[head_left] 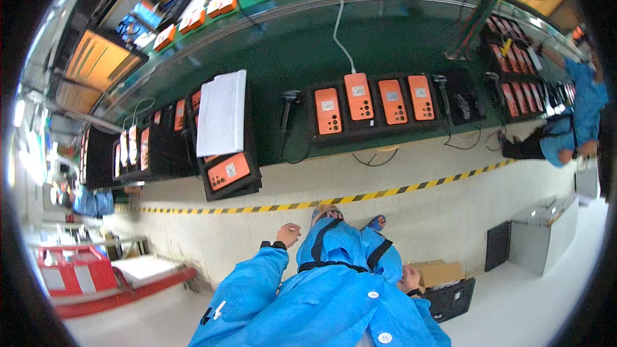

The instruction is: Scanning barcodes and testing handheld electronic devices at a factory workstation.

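Note:
My left hand [288, 234] hangs over the floor beside my blue smock, its fingers loosely bent and a little apart, with nothing in it. Low on the other side is my right hand [410, 279], partly hidden by the smock and close to a cardboard box [442, 272]; its fingers are not clear. Both hands are away from the green bench [283, 38]. On the bench, orange phones [393, 101] lie back up on a black tray [373, 132]. A white cable runs to one orange phone [358, 97].
A white stack of sheets or trays [222, 113] rests over black trays with an orange phone [228, 171]. Handheld scanners [288, 106] lie by the phones. Yellow-black tape [289, 206] crosses the floor. Another person [572, 122] stands at far right; a red cart [77, 270] is at left.

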Tool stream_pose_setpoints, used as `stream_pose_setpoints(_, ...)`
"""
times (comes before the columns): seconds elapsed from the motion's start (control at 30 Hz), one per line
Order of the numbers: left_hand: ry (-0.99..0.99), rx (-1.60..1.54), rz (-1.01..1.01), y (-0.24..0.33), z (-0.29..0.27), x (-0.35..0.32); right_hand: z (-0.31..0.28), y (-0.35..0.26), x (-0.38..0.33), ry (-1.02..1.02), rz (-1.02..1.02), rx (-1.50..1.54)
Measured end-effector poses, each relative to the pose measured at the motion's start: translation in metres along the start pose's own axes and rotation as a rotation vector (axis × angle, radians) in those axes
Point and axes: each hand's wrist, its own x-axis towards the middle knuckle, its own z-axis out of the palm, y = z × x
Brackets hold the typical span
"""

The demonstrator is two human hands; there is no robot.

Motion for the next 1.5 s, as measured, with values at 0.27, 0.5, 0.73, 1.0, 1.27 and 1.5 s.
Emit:
stream_pose_setpoints(0.27, 0.304, -0.148, 0.226, 0.001, 0.108, -0.009, -0.101, -0.199, 0.126, 0.015, 0.096, -0.145)
stream_pose_setpoints(0.5, 0.347, -0.234, 0.181, 0.073, 0.135, 0.037, -0.027, -0.303, 0.203, -0.264, -0.036, -0.201)
stream_pose_setpoints(0.73, 0.498, -0.42, 0.518, 0.273, 0.032, 0.018, 0.056, -0.507, 0.182, -0.219, -0.491, -0.239)
stream_pose_setpoints(1.0, 0.541, -0.479, 0.582, 0.381, 0.011, 0.065, 0.089, -0.642, 0.295, 0.154, -1.086, -0.611)
stream_pose_setpoints(1.27, 0.401, -0.746, 0.429, 0.386, 0.088, 0.018, 0.117, -0.658, 0.329, 0.23, -1.061, -1.115)
stream_pose_setpoints(1.5, 0.497, -0.819, 0.129, 0.349, 0.14, -0.011, 0.11, -0.667, 0.298, 0.027, -0.953, -0.982)
